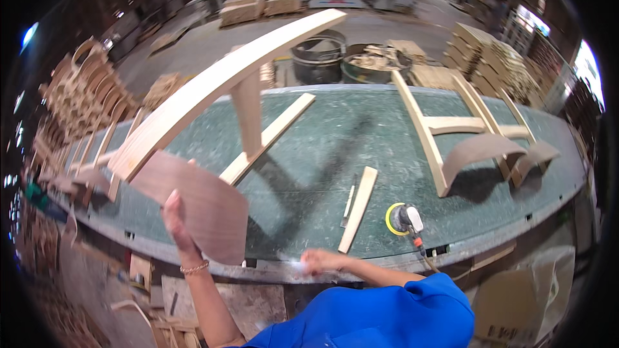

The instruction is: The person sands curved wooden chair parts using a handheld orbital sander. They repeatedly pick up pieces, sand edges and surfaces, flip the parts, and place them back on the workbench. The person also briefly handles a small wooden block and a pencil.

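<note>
Left hand gripping curved veneer panel under raised frame. Right hand resting closed, blurred, on worktop edge near sander.

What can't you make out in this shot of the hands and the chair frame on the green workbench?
- Left hand, head view: its fingers lie behind the curved brown plywood panel, so its grip is unclear.
- Right hand: motion-blurred at the green workbench's near edge; whether it holds anything cannot be told.
- Pale wooden chair frame: its lower joints sit behind the panel.
- Thin tool beside the loose wooden slat: too small to identify.
</note>
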The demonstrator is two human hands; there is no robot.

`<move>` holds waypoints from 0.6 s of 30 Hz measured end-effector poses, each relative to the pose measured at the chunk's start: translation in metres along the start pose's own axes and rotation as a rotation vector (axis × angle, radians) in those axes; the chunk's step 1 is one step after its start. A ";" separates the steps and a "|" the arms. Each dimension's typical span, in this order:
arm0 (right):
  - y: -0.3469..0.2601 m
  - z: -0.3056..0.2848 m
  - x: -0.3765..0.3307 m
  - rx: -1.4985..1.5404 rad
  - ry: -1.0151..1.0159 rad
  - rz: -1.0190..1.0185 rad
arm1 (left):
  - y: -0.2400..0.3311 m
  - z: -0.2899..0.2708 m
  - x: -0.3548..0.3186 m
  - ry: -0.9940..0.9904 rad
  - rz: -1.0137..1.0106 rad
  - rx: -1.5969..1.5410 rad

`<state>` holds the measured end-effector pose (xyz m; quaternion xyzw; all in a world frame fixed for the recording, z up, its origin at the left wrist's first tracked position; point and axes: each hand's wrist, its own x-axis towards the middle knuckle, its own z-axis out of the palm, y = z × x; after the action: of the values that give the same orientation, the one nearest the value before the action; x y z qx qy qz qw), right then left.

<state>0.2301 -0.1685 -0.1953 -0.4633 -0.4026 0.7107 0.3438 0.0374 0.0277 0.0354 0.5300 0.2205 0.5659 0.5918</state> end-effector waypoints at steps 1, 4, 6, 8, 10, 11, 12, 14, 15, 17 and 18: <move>0.025 0.025 0.002 0.026 -0.061 -0.002 | 0.004 0.004 0.000 -0.009 -0.015 0.009; 0.059 0.078 0.022 -0.047 -0.215 -0.026 | 0.016 0.007 -0.007 -0.014 -0.031 0.024; 0.072 0.100 0.050 -0.169 -0.276 -0.081 | 0.020 0.012 -0.008 -0.007 -0.039 0.033; 0.073 0.103 0.063 -0.336 -0.217 -0.148 | 0.013 0.021 -0.007 -0.072 -0.072 -0.016; 0.075 0.098 0.069 -0.453 -0.129 -0.231 | 0.012 0.028 -0.007 -0.099 -0.079 -0.006; 0.071 0.090 0.065 -0.455 -0.062 -0.271 | 0.012 0.028 -0.012 -0.089 -0.074 0.009; 0.066 0.073 0.056 -0.411 0.048 -0.319 | 0.012 0.031 -0.015 -0.086 -0.072 0.023; 0.044 0.023 0.021 -0.366 0.359 -0.448 | 0.014 0.021 -0.022 -0.073 -0.061 0.033; 0.039 -0.011 -0.002 -0.642 0.738 -0.509 | 0.014 0.023 -0.024 -0.078 -0.058 0.026; 0.016 -0.078 -0.059 -1.027 1.233 -0.194 | 0.014 0.025 -0.031 -0.039 -0.068 -0.021; 0.001 -0.087 -0.077 -1.210 1.336 0.063 | 0.018 0.019 -0.037 0.007 -0.064 -0.005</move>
<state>0.3369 -0.2131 -0.1886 -0.8924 -0.4111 -0.0310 0.1837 0.0365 -0.0164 0.0448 0.5192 0.2379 0.5490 0.6103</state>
